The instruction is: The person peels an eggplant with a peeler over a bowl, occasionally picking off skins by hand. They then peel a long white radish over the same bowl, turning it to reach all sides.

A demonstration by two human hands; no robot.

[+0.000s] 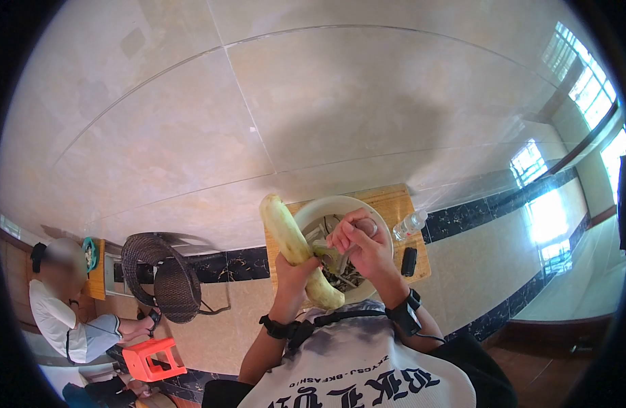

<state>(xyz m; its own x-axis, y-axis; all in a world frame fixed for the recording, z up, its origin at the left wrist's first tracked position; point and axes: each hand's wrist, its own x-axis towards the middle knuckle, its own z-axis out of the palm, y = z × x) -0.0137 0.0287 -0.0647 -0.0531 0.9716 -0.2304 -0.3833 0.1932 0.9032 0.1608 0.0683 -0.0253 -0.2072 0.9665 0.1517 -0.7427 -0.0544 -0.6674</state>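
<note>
My left hand (296, 275) is wrapped round the lower part of a long, pale, mostly peeled gourd (285, 228). The gourd slants up to the left, over the near left side of a white basin (374, 216). Just right of the gourd, above the basin, my right hand (360, 245) is closed on a peeler (367, 226); only its rounded handle end shows clearly, and the blade is hard to make out. Dark and pale peel strips (340, 279) lie in the basin.
Under the basin is a wooden table (401, 194), bearing a clear plastic bottle (411, 224) and a small black object (409, 261). Leftward are a dark wicker chair (177, 289), a red stool (153, 359) and a seated person (58, 309). A tiled wall (367, 109) rises behind the table.
</note>
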